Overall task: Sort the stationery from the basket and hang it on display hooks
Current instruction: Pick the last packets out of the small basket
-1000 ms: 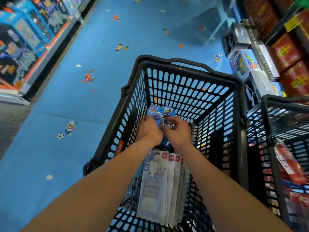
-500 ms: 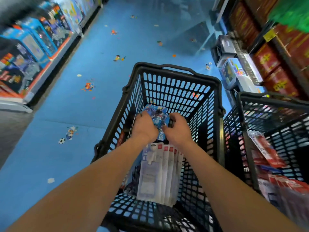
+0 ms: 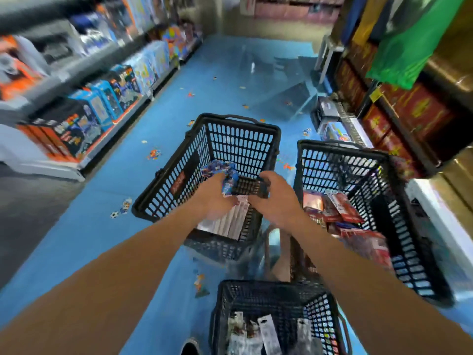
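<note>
Left grip [image 3: 217, 198] clutches blue packets [image 3: 221, 172] beyond its fingers and white packets [image 3: 230, 220] beneath, over the basket [image 3: 240, 119]; right grip [image 3: 276, 201] curls round a dark thing [image 3: 247, 187], too blurred to name; so loose a bundle may slip and spill.

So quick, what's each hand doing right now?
Left hand: gripping blue packets.
Right hand: curled round a dark gridded item, too blurred to name.
</note>
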Tool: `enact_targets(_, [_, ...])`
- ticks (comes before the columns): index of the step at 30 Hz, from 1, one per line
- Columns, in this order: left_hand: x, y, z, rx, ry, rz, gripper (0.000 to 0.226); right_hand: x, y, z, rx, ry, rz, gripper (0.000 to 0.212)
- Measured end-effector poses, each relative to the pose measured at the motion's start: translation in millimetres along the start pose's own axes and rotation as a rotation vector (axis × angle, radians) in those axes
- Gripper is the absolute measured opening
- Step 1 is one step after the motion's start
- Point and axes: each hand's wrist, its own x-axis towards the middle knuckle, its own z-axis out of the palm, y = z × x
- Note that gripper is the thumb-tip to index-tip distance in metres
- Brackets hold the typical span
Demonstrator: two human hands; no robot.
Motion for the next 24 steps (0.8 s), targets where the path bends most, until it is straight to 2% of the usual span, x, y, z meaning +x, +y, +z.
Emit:
enact_targets(1, [-25.2,10.8,1.9,0.009,0.011,-0.015,0.051,-22.0,1.9,-11.4,0.002,-0.013,-0.003,0.065])
enact_targets(3, [-66.9,30.5,8.0,0.037,-0.039,-0.035,0.050,-65.9,7.3,-30.6,0.025,-0.062,0.005,0.069])
enact_targets(7, [-128.3,52.8,29.8,-0.045,-0.354,-0.134,0.017,-139.0,33.9,-46.6,0.015,-0.167,-0.048,0.064])
enact_targets(8, [-138.5,50.7,38.9,-0.045,-0.404,-0.143,0.016,-153.6,42.5,-46.6,0.023,-0.200,-0.051,0.061])
enact_targets(13, [-167.7,16.0,100.2,0.129,-0.580,-0.220,0.031,-207.2,96.0,-16.1,0.048,-0.349,0.047,0.034])
enact_targets(16, [-172.6,-17.9,149.2,0.199,-0.601,-0.275,0.036,-225.3,144.7,28.8,0.010,-0.378,0.158,0.016])
enact_targets(18, [-174.0,-44.8,191.5,0.222,-0.605,-0.317,0.041,-236.1,185.2,66.2,-0.005,-0.386,0.253,0.013])
enact_targets(21, [-176.6,-100.0,263.6,0.235,-0.589,-0.360,0.033,-251.8,248.5,129.8,0.008,-0.348,0.428,0.006])
enact_targets(24, [-179.3,-155.0,328.9,0.199,-0.542,-0.387,0.027,-258.9,309.0,192.7,-0.016,-0.316,0.506,0.017])
